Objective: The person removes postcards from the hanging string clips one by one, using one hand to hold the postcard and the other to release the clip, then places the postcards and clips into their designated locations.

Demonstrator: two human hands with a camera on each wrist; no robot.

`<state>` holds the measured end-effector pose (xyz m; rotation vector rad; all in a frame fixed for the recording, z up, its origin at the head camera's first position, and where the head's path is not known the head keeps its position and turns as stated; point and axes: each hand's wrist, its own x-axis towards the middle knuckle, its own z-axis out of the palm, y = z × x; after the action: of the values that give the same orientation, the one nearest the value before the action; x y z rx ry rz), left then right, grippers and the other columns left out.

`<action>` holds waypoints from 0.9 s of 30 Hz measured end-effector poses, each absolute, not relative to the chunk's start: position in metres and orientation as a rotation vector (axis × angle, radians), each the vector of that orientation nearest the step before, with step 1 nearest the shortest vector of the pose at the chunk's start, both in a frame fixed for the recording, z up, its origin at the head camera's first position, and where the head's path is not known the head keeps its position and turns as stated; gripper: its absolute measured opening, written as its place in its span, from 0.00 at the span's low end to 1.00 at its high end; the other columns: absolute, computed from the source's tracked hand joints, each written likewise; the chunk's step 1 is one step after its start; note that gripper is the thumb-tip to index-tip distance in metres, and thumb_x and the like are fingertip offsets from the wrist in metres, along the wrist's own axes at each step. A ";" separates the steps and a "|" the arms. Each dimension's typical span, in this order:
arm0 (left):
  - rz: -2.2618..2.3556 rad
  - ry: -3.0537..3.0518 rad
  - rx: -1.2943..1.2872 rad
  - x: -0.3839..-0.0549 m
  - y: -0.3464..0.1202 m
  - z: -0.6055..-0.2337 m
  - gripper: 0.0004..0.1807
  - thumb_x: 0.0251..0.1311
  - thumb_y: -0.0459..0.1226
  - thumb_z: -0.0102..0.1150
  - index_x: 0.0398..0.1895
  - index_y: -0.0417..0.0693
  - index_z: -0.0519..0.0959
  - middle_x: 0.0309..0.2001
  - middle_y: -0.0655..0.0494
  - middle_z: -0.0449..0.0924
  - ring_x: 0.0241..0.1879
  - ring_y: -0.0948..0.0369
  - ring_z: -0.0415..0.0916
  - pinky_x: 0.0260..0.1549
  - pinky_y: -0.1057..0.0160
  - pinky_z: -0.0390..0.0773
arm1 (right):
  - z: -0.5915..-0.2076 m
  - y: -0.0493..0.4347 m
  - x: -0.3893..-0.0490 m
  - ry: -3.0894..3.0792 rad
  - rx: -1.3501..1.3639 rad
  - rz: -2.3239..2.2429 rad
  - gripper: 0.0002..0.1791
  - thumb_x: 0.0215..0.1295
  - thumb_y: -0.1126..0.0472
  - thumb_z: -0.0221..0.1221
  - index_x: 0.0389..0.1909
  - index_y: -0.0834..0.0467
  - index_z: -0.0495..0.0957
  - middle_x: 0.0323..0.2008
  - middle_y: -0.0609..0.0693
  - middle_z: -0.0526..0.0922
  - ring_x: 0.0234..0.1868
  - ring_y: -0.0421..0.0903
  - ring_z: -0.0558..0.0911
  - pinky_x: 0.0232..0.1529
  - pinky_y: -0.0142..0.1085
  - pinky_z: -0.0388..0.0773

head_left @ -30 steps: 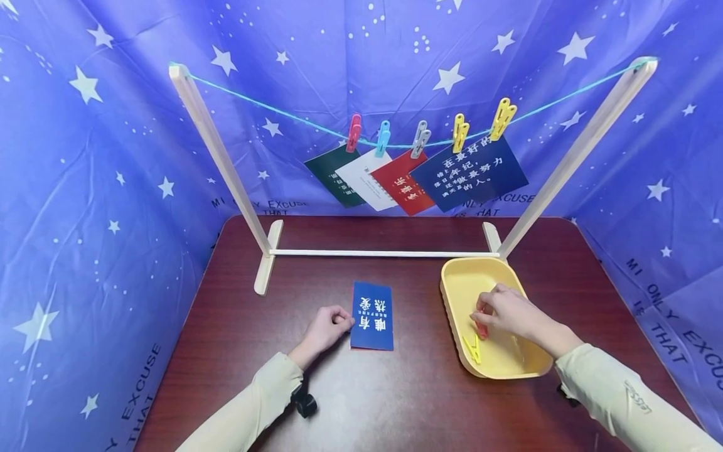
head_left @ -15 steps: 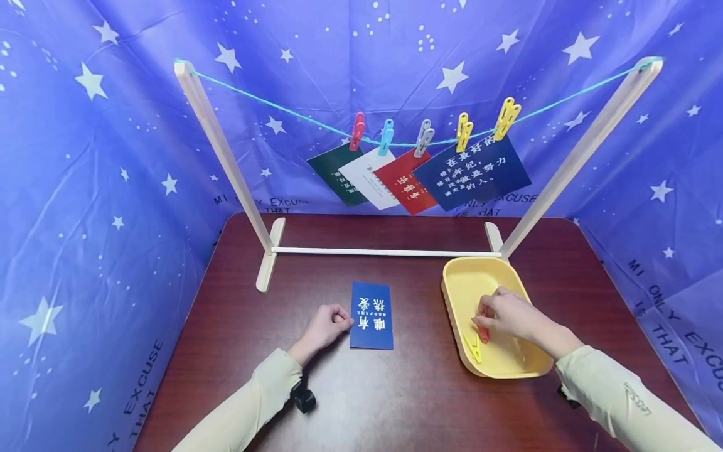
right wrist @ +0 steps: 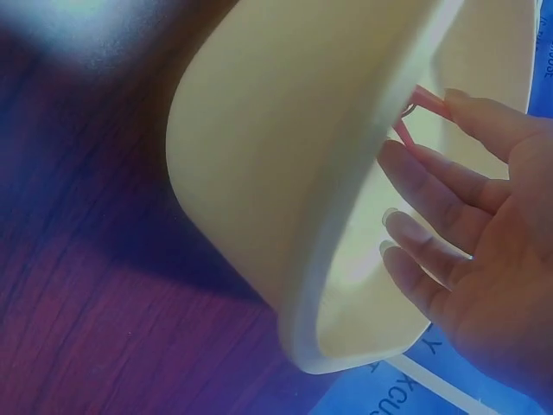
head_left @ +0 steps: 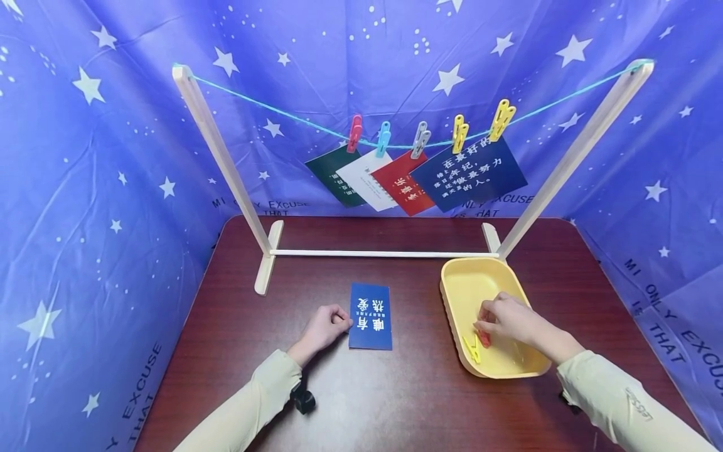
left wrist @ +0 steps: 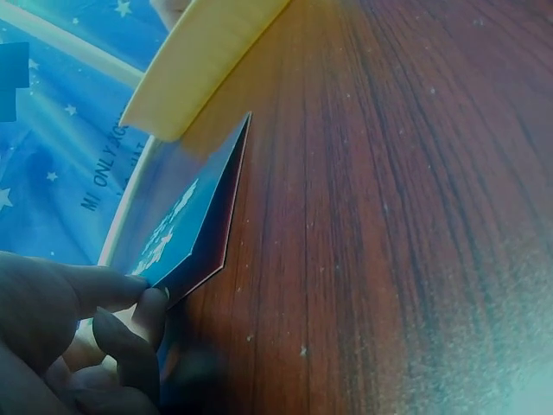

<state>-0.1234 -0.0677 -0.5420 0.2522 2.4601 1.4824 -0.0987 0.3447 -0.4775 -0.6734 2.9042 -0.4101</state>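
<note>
Red handles (right wrist: 435,103) of the clothespin (head_left: 484,339) pinched by the right hand (head_left: 515,321) inside the yellow tray (head_left: 477,281) are best squeezed evenly, while the folded blue card (head_left: 369,317) over the bench (head_left: 407,395), its edge pinched by the left hand (head_left: 324,328), should be held lightly.

Around me I've got blue cloth (head_left: 316,69) at the back and sides, printed with white stars (head_left: 449,80) and dark lettering (head_left: 654,296), plus a dark red-brown wood-grain table (head_left: 361,408) below. Toward the table's far side I see a pale wooden rack, two posts (head_left: 220,149) on flat feet, low crossbar (head_left: 384,253), turquoise cord (head_left: 402,147) sagging between the tops. Hanging there, left to right for me: green card (head_left: 330,171) at a red peg (head_left: 354,134), white card (head_left: 368,185) at a light-blue peg (head_left: 383,140), red card (head_left: 402,185) at a grey peg (head_left: 420,140), dark-blue card (head_left: 474,179) at two yellow pegs (head_left: 460,134).
</note>
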 end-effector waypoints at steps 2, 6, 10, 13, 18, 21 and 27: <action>1.454 2.484 0.257 -0.123 -0.068 -0.543 0.05 0.61 0.31 0.68 0.30 0.38 0.81 0.21 0.61 0.79 0.22 0.69 0.70 0.26 0.70 0.71 | -0.479 0.344 -0.097 2.895 -0.668 -0.425 0.12 0.61 0.56 0.73 0.25 0.48 0.78 0.19 0.32 0.73 0.31 0.39 0.68 0.32 0.36 0.68; 1.394 2.524 0.252 -0.124 -0.067 -0.542 0.05 0.61 0.33 0.69 0.31 0.40 0.82 0.21 0.61 0.80 0.22 0.69 0.71 0.26 0.69 0.72 | -0.479 0.344 -0.095 2.883 -0.665 -0.413 0.13 0.61 0.55 0.73 0.24 0.48 0.78 0.19 0.32 0.74 0.31 0.40 0.68 0.32 0.37 0.68; 1.352 2.553 0.243 -0.125 -0.066 -0.541 0.06 0.61 0.34 0.70 0.31 0.42 0.83 0.21 0.61 0.81 0.22 0.70 0.72 0.26 0.69 0.73 | -0.477 0.343 -0.093 2.878 -0.636 -0.381 0.14 0.61 0.54 0.73 0.24 0.49 0.77 0.18 0.33 0.75 0.29 0.40 0.68 0.30 0.36 0.66; 1.336 2.569 0.240 -0.125 -0.066 -0.541 0.06 0.61 0.35 0.70 0.30 0.43 0.83 0.21 0.62 0.81 0.22 0.70 0.72 0.27 0.68 0.73 | -0.478 0.344 -0.093 2.872 -0.623 -0.345 0.14 0.61 0.54 0.73 0.23 0.49 0.77 0.18 0.35 0.75 0.27 0.40 0.67 0.29 0.36 0.66; 1.353 2.570 0.248 -0.125 -0.066 -0.540 0.05 0.60 0.33 0.70 0.30 0.43 0.82 0.21 0.61 0.80 0.22 0.69 0.72 0.27 0.68 0.73 | -0.480 0.346 -0.091 2.858 -0.620 -0.298 0.15 0.61 0.53 0.72 0.23 0.49 0.76 0.18 0.37 0.75 0.26 0.42 0.68 0.28 0.37 0.67; 1.359 2.574 0.252 -0.125 -0.066 -0.539 0.06 0.60 0.33 0.71 0.29 0.43 0.82 0.20 0.61 0.80 0.22 0.69 0.72 0.26 0.68 0.73 | -0.481 0.345 -0.089 2.848 -0.596 -0.309 0.16 0.61 0.53 0.72 0.22 0.48 0.75 0.17 0.36 0.75 0.26 0.42 0.68 0.29 0.37 0.67; 1.341 2.580 0.228 -0.125 -0.068 -0.540 0.07 0.61 0.35 0.69 0.28 0.44 0.81 0.20 0.62 0.79 0.21 0.68 0.71 0.26 0.67 0.73 | -0.483 0.344 -0.085 2.833 -0.560 -0.304 0.17 0.60 0.52 0.73 0.20 0.47 0.74 0.17 0.36 0.73 0.25 0.42 0.69 0.28 0.37 0.67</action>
<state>-0.1251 -0.0679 -0.5399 0.2282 2.5796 1.3409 -0.0848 0.3444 -0.4830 -0.5600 2.8330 -0.3044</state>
